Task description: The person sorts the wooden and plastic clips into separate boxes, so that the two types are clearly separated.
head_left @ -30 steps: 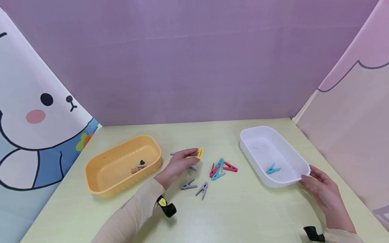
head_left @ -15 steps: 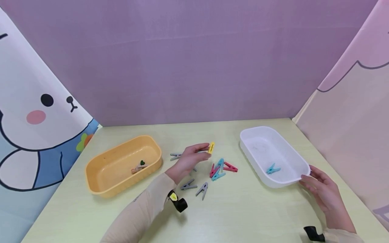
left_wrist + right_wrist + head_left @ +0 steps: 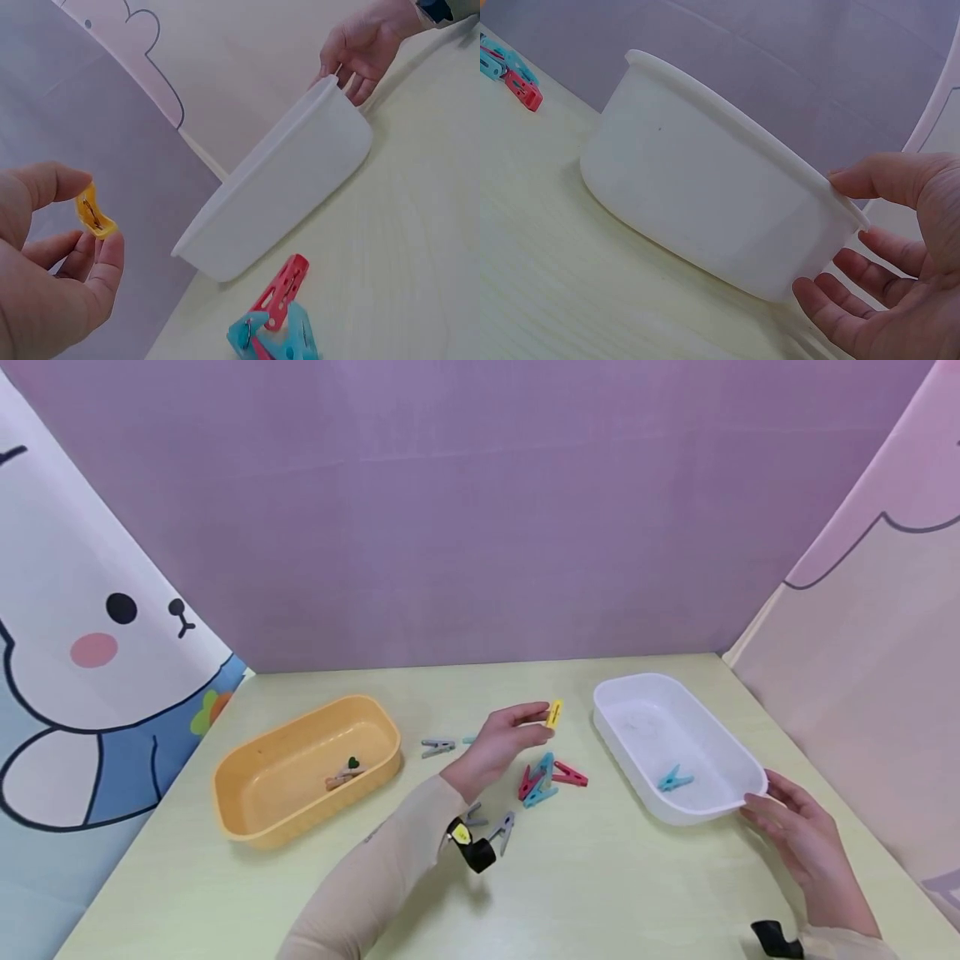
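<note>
My left hand [image 3: 498, 743] pinches a yellow clothespin [image 3: 554, 714] between thumb and fingertips, held above the table between the two bins. In the left wrist view the yellow clothespin [image 3: 93, 214] shows its metal spring. At the near right corner of a white plastic bin [image 3: 637, 768], my right hand [image 3: 797, 827] holds the rim, thumb on top and fingers curled under it. One blue clothespin [image 3: 675, 778] lies inside that bin. Red and blue clothespins sit in a small pile, with a red clothespin [image 3: 572, 774] at its right side, just below my left hand.
A yellow-orange bin [image 3: 247, 827] stands at the left with a few wooden clothespins [image 3: 343, 777] in it, one bearing a dark green heart. A grey clothespin [image 3: 438, 747] lies beside it; more grey ones are partly behind my left wrist. A purple backdrop [image 3: 480, 527] rises behind the table.
My left hand has moved right and slightly away from me with the yellow clothespin, passing from the grey clothespins toward the white bin. My right hand stays on the bin's corner.
</note>
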A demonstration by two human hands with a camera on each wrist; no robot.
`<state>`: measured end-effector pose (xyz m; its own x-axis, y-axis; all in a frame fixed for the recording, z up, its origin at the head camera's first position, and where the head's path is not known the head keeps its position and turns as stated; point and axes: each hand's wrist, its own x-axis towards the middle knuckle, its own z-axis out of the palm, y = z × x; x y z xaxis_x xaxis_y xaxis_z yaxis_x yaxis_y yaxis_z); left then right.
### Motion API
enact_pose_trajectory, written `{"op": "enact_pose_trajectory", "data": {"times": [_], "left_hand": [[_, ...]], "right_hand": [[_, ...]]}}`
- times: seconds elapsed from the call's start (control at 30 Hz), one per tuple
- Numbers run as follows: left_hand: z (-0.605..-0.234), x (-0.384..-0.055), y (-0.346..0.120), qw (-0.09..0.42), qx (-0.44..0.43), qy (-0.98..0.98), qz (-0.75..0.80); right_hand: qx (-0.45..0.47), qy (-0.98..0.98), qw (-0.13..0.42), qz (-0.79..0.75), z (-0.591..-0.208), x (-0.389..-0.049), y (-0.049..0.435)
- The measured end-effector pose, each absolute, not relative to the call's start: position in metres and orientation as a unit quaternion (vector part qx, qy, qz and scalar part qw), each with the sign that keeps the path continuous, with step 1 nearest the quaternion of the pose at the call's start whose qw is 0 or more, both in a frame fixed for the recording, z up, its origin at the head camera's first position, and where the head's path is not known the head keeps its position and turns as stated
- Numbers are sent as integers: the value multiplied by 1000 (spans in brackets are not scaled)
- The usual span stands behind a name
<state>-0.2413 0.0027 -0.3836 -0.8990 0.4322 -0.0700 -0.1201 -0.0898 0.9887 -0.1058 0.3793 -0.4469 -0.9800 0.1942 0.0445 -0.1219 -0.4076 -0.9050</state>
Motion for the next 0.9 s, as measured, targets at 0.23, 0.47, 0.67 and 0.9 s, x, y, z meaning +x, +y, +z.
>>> {"op": "enact_pose_trajectory", "data": {"times": [0.23, 0.47, 0.67, 0.9], "left_hand": [[-378, -244, 22, 187, 126, 631, 742], [-371, -244, 41, 192, 125, 625, 746], [-366, -246, 55, 203, 134, 611, 753], [-358, -250, 77, 191, 130, 608, 760]], "right_hand": [[-30, -539, 94, 837, -448, -105, 380], [-26, -541, 96, 835, -448, -106, 380], [-28, -541, 96, 835, -448, -106, 381], [-32, -545, 92, 833, -450, -107, 382]]}}
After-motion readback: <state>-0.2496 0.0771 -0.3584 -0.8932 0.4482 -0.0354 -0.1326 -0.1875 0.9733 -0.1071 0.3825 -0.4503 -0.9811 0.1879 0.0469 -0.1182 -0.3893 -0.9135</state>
